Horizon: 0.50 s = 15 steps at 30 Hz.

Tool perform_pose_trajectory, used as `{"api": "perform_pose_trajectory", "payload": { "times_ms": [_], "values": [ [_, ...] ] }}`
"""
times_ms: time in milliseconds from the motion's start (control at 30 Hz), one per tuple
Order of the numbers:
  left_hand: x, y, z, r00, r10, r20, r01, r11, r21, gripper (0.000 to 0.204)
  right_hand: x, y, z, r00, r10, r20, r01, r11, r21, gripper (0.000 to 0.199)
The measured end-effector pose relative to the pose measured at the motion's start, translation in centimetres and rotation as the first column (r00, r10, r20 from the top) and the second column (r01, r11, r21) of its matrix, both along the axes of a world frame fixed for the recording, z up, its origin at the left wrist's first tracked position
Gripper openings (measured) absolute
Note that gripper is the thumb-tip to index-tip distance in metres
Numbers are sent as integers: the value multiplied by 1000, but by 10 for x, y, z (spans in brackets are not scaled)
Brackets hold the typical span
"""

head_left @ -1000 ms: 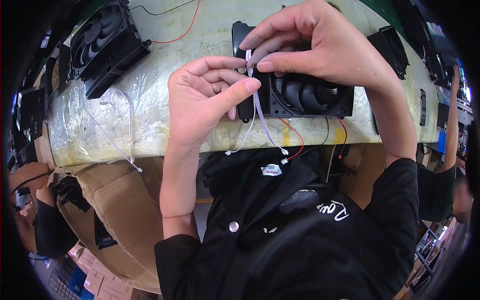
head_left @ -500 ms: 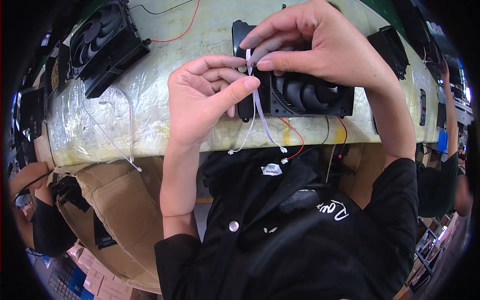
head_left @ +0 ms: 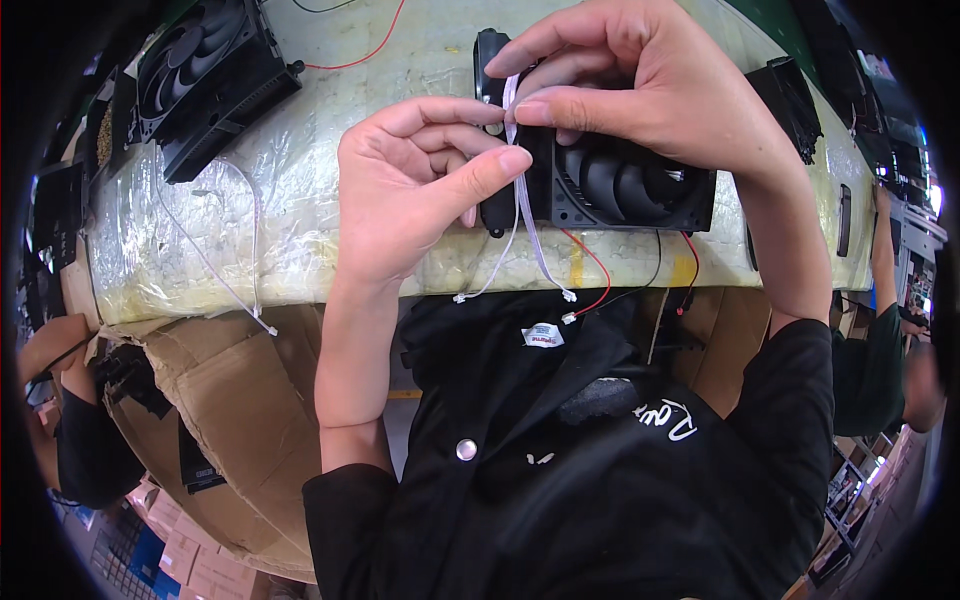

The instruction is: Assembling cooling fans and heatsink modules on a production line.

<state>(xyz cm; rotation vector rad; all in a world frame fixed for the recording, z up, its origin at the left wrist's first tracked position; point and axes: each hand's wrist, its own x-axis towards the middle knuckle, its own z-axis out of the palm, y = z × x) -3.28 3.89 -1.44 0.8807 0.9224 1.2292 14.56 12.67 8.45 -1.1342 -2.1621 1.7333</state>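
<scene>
In front of me lies a black fan unit (head_left: 635,190) with a long black housing (head_left: 497,205) at its left end. White ribbon cables (head_left: 528,220) run down across it to small white plugs over the table's front edge. My left hand (head_left: 415,180) pinches the cables between thumb and fingers at the housing. Just above it, the thumb and fingers of my right hand (head_left: 620,90) close on the upper part of the same cables. Red wires (head_left: 597,262) and a dark wire hang from the fan unit's near side. My fingers hide where the cables meet the housing.
At the far left stands another black fan unit (head_left: 205,85) with white cables trailing toward me. Black parts (head_left: 785,105) lie at the right. An opened cardboard box (head_left: 225,420) is below the table (head_left: 330,240). Other people's arms (head_left: 55,350) show at both sides.
Both hands keep their pinch on the cables, with only slight finger shifts. The view has moved a little, so the table and the left fan unit sit slightly differently in it.
</scene>
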Motion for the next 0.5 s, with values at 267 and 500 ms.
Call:
{"api": "perform_pose_trajectory", "payload": {
  "times_ms": [267, 500],
  "values": [
    [-1, 1, -1, 1000, -3, 2, 3, 1000, -7, 30, -1, -2, 0, 1000, 3, 1, -3, 999, 40, 32],
    [2, 1, 2, 1000, -2, -24, 2, 1000, 0, 31, -1, -1, 1, 1000, -5, 13, 4, 1000, 15, 32]
  ]
}}
